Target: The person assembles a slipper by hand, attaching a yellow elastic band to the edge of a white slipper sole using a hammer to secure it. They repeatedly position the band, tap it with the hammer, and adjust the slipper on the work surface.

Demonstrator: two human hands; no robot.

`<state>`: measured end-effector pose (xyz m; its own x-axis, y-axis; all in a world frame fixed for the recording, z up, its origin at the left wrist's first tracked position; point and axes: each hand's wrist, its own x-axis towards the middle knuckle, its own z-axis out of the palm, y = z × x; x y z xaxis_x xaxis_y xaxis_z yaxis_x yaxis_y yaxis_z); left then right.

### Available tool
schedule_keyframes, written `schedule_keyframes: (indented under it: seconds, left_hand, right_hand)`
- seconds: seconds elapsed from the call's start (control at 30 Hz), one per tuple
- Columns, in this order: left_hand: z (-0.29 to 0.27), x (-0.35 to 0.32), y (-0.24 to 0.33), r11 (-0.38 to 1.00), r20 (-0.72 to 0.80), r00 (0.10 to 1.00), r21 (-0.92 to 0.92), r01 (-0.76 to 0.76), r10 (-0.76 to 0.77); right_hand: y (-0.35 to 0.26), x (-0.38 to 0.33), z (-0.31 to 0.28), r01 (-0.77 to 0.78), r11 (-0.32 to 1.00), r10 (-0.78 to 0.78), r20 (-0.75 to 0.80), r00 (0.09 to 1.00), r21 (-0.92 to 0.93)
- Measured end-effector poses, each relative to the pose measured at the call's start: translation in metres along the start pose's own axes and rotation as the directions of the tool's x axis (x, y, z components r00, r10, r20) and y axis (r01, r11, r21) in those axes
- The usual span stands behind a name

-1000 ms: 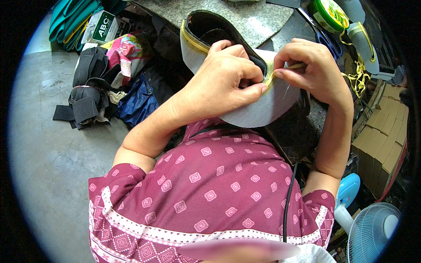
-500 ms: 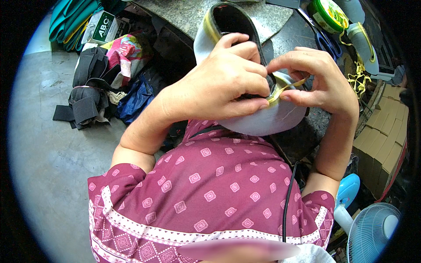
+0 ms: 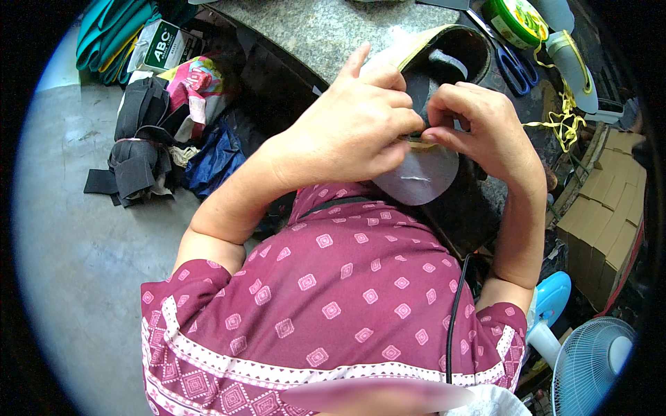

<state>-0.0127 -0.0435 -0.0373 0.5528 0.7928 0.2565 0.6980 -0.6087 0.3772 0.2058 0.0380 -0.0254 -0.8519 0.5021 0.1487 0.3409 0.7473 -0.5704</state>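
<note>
A curved, soft-looking white piece (image 3: 417, 179) with a dark lining and a narrow yellow tape (image 3: 419, 144) along its edge is between my hands, above my lap and the table's near edge. I cannot tell for certain what it is. My left hand (image 3: 350, 128) is closed over its left side, thumb below and the index finger raised. Thumb and forefinger of my right hand (image 3: 485, 128) pinch the yellow tape at the edge, close beside the left fingertips. My left hand hides part of the piece, whose far end curls open and shows the dark inside.
Blue-handled scissors (image 3: 517, 73), a green tub (image 3: 515, 22), tangled yellow tape (image 3: 567, 130) and a similar yellow-edged piece (image 3: 577, 73) lie at the far right. Stacked cardboard (image 3: 602, 215) and a fan (image 3: 593, 367) stand right. Bundled dark strips (image 3: 142, 156) are on the floor left.
The white piece has been turned, so its dark opening now faces up and right. My right hand has shifted slightly left and down, and the loop of yellow tape no longer shows.
</note>
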Motion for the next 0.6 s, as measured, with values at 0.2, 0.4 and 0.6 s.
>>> schedule_keyframes:
  seconds: [0.2,0.4,0.6]
  left_hand:
    - [0.020,-0.002,0.008,0.998,-0.061,0.997,-0.035,0.046,-0.048]
    - [0.024,-0.001,0.007,0.981,-0.152,0.984,-0.185,0.060,-0.089]
    - [0.023,0.000,0.008,0.974,-0.094,0.991,-0.214,0.069,-0.091]
  right_hand:
    - [-0.002,-0.015,-0.012,-0.093,0.994,0.091,0.044,0.995,0.053]
    - [-0.008,-0.028,-0.011,0.022,0.985,-0.026,-0.018,1.000,-0.174]
    - [0.002,-0.031,-0.006,0.036,0.997,-0.031,-0.075,0.997,0.063]
